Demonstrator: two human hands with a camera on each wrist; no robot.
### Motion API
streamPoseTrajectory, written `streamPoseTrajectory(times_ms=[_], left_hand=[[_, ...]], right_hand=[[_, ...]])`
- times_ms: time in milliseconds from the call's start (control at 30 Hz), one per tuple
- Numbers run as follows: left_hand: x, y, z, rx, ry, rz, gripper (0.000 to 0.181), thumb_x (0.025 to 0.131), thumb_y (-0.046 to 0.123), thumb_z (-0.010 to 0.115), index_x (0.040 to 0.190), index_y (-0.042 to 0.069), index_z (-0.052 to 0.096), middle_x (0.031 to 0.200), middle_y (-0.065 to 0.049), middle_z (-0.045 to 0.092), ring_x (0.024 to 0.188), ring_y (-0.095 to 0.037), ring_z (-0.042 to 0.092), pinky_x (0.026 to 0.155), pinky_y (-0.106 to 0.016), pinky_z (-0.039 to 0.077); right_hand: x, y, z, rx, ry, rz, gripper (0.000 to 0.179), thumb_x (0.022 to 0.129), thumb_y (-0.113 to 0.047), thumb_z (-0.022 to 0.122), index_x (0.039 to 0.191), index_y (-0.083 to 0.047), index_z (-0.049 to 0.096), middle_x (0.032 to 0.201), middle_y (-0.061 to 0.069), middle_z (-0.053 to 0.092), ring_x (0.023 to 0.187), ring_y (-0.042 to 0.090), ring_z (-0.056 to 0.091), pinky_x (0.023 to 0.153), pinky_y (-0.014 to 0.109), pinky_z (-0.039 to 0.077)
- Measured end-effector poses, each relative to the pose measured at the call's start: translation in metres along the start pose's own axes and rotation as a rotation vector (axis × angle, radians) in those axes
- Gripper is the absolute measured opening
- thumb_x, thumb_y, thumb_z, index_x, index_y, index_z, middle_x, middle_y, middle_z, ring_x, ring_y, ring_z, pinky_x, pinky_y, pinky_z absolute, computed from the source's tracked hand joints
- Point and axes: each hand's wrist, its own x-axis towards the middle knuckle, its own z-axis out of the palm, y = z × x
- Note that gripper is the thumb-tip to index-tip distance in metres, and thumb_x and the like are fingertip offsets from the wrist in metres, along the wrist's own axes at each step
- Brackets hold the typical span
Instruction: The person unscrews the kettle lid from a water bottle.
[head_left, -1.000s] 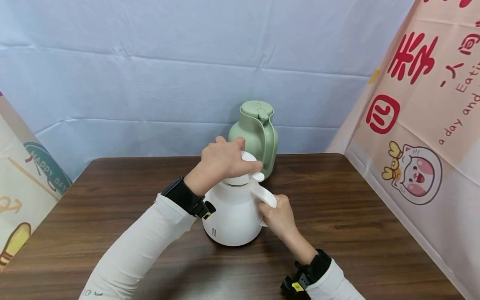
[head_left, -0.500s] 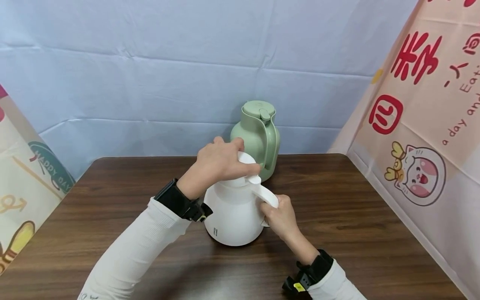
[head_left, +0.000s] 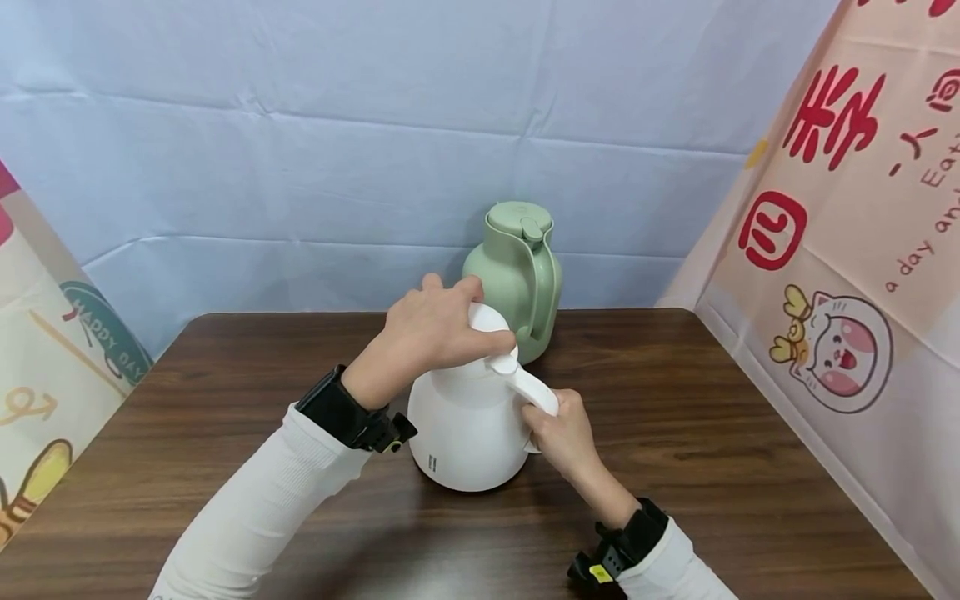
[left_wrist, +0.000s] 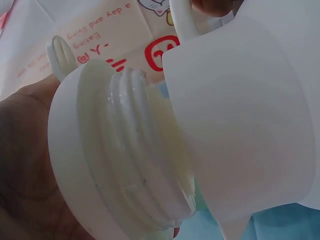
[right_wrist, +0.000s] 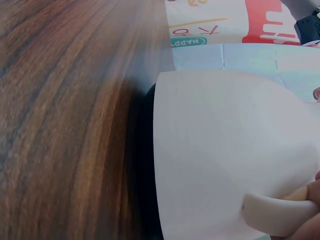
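Note:
A white thermos jug [head_left: 467,433] stands upright on the wooden table. My right hand [head_left: 564,432] grips its handle [head_left: 536,392] from the right. Over the mouth, my left hand [head_left: 435,327] holds the white screw lid [head_left: 491,318] with the palm above it and the thumb along the near side. The left wrist view shows the lid [left_wrist: 75,150] with its thread [left_wrist: 142,150] bare, apart from or only just at the rim of the jug's neck [left_wrist: 220,125]. The right wrist view has the jug's lower body [right_wrist: 225,145] and dark base resting on the table.
A green thermos jug [head_left: 517,283] stands close behind the white one, near the table's back edge. A pale blue cloth [head_left: 300,150] hangs behind the table [head_left: 675,467]. Printed cloths hang at the left [head_left: 52,350] and right [head_left: 840,242].
My left hand has shifted slightly left and the lid has moved with it over the neck. My right hand keeps its grip on the handle, and the jug stays in place.

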Motion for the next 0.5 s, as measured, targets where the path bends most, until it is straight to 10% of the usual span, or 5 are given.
streamPoseTrajectory(times_ms=[500], left_hand=[[-0.008, -0.017, -0.016, -0.028, -0.022, -0.002, 0.053, 0.071, 0.055, 0.055, 0.113, 0.023, 0.05, 0.097, -0.007, 0.042, 0.078, -0.025, 0.049, 0.062, -0.036, 0.039]], right_hand=[[0.0, -0.002, 0.001, 0.016, 0.014, 0.014, 0.03, 0.067, 0.008, 0.051, 0.046, -0.01, 0.04, 0.037, -0.003, 0.036, 0.032, 0.009, 0.033, 0.035, 0.022, 0.026]])
